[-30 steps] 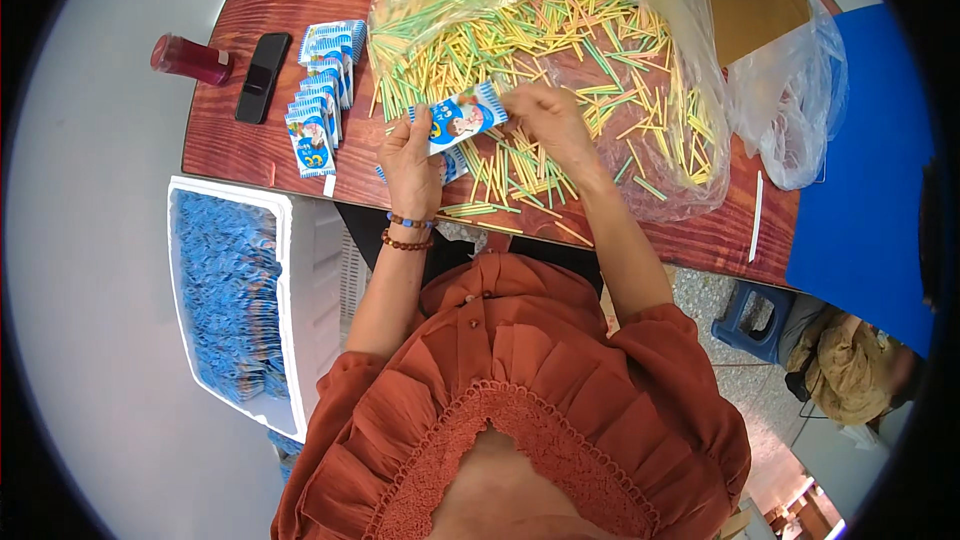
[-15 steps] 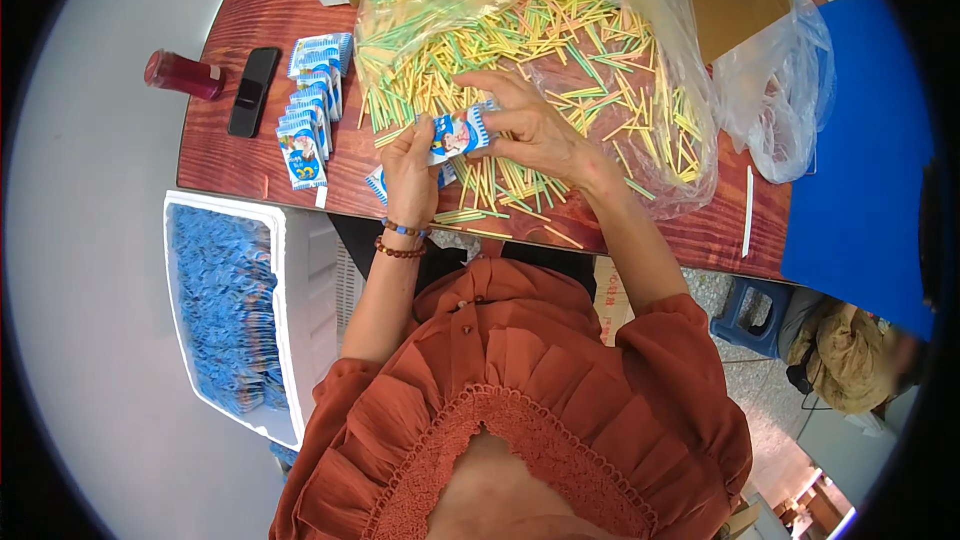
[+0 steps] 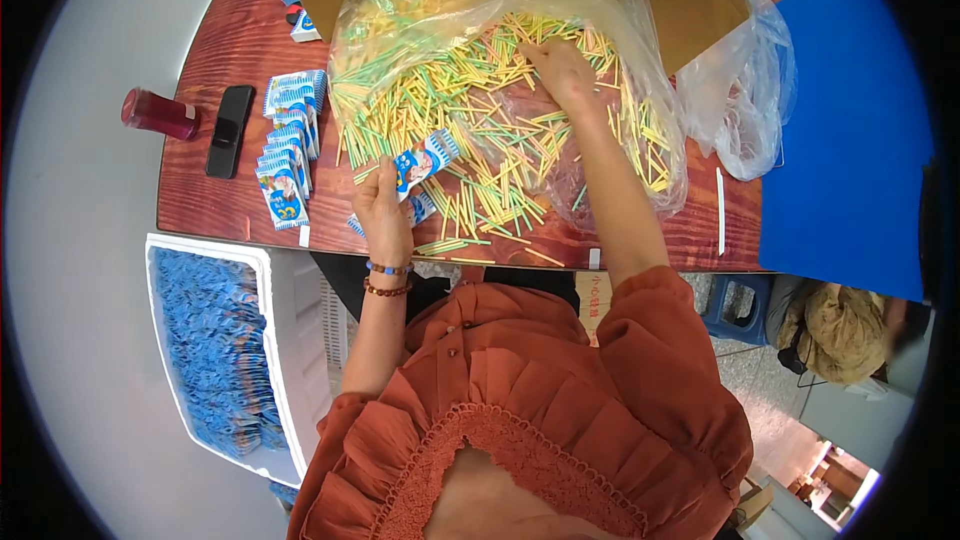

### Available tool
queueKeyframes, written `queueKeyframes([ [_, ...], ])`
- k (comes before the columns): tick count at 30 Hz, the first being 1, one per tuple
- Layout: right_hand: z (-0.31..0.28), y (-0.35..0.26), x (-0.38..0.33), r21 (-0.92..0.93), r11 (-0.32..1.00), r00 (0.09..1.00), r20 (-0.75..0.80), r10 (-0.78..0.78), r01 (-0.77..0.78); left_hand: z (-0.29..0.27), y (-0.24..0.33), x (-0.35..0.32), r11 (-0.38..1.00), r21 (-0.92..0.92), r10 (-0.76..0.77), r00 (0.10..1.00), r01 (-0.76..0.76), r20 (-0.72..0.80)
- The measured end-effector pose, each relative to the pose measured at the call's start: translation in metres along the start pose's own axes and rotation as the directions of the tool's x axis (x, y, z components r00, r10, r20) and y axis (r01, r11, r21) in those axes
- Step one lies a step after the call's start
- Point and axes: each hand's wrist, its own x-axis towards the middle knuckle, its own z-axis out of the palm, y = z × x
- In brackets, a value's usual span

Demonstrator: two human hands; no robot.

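My left hand [image 3: 382, 208] grips a small blue-and-white packet [image 3: 425, 162] by its lower end, tilted up to the right. Partly beneath it, another such packet [image 3: 420, 207] lies at the near side of the stick pile. My right hand [image 3: 562, 73] reaches far over the heap of thin yellow, green and pink sticks [image 3: 470, 85]. Its fingers are drawn together and point down among the sticks; what they pinch, if anything, is too small to make out. The sticks spill from a large clear plastic bag [image 3: 600, 10] onto the wooden table.
Left on the table [image 3: 190, 190] are a row of overlapping packets [image 3: 285, 175], a black phone [image 3: 230, 130] and a red-filled jar [image 3: 160, 115]. A white foam box [image 3: 285, 360] of blue packets stands below. Cardboard flaps [image 3: 690, 5], a clear bag [image 3: 735, 105] and a blue sheet [image 3: 840, 140] lie right.
My right hand has left the packet and moved away to the far part of the stick heap. My left hand keeps the packet. The whole view has shifted slightly.
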Motion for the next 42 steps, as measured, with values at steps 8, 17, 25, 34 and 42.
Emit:
queueKeyframes([
  [8, 0.029, -0.052, 0.029, -0.220, 0.972, 0.990, 0.093, 0.109, -0.086, -0.005, 0.011, 0.000, 0.996, -0.085, -0.039, 0.999, 0.038, -0.002],
  [17, 0.026, -0.002, 0.038, -0.192, 0.969, 0.970, 0.212, -0.116, 0.158, -0.026, -0.007, 0.010, 0.998, -0.063, -0.014, 0.996, 0.019, 0.084],
  [25, -0.002, 0.016, 0.008, 0.550, 0.829, 0.924, 0.361, -0.127, -0.101, -0.010, 0.000, 0.006, 0.992, -0.109, -0.057, 0.997, 0.064, 0.059],
  [34, 0.002, 0.009, -0.042, 0.748, 0.595, 0.635, 0.618, -0.463, -0.294, 0.044, 0.023, 0.026, 0.934, -0.325, -0.076, 0.971, 0.149, 0.227],
  [42, 0.025, -0.009, -0.069, 0.671, 0.653, 0.465, 0.731, -0.500, -0.352, 0.088, 0.011, 0.040, 0.960, -0.251, -0.031, 0.936, 0.126, 0.351],
])
